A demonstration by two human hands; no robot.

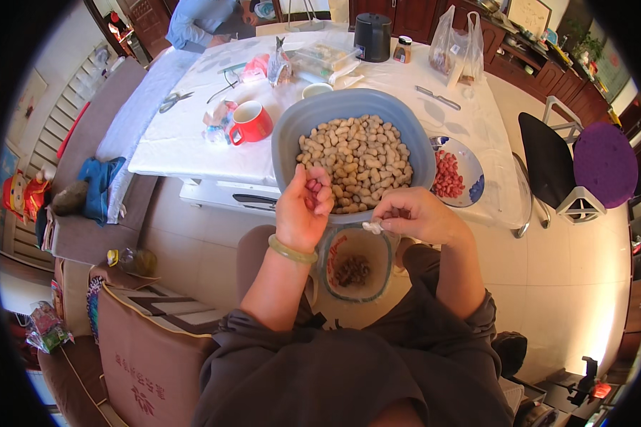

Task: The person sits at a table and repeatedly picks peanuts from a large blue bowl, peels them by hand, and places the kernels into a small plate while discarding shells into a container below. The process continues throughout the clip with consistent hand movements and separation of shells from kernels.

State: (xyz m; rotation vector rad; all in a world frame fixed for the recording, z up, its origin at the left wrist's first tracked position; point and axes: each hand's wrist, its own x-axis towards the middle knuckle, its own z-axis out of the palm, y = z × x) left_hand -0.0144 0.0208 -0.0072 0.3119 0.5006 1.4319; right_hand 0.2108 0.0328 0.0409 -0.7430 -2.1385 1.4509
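Observation:
My left hand [305,206], palm up and wearing a pale green bangle [292,250], has its fingers curled over what look like reddish peanut kernels [312,191]. Thumb and fingers of my right hand [421,213] pinch a pale peanut shell [372,227] above a bin [387,274]. Dark brown shells [352,270] lie at the bottom of that bin, between my legs. Just beyond both hands, a blue-grey basin [283,139] on the table holds a heap of unshelled peanuts [363,153]. To its right, red shelled peanuts [448,174] sit on a white plate [470,158] with blue patterning.
A red mug [252,123] stands left of the basin, with scissors [174,102] farther left. Behind are a black canister [372,37], a small jar [402,50], a knife [438,97] and a plastic bag [457,50]. Another person [199,25] is at the far left; chairs [548,156] stand right.

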